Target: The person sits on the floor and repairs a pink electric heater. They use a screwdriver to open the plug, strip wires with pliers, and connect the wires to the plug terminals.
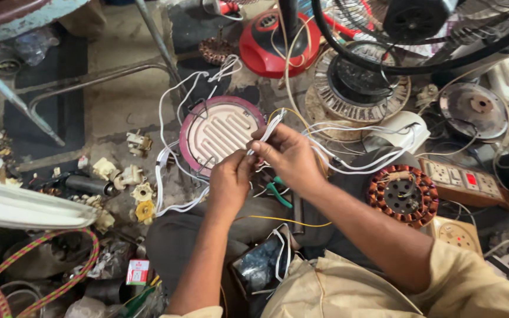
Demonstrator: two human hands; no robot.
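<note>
My left hand (229,179) and my right hand (287,154) meet at the middle of the view, both pinching a bundle of thin white wires (270,126). The wires run up and left to a round pink-rimmed plate with a ribbed white face (218,133) lying on the floor just beyond my hands. More white wires (354,165) trail right from my right hand. A yellow wire (284,221) crosses my lap below the forearms. Green-handled pliers (278,191) lie under my hands.
A copper-wound fan stator (402,194) sits right of my right arm, with a switchboard (463,179) beyond it. A red fan base (272,41), a fan guard (384,35) and a round motor part (357,82) stand behind. Small cream plastic parts (128,182) litter the left floor.
</note>
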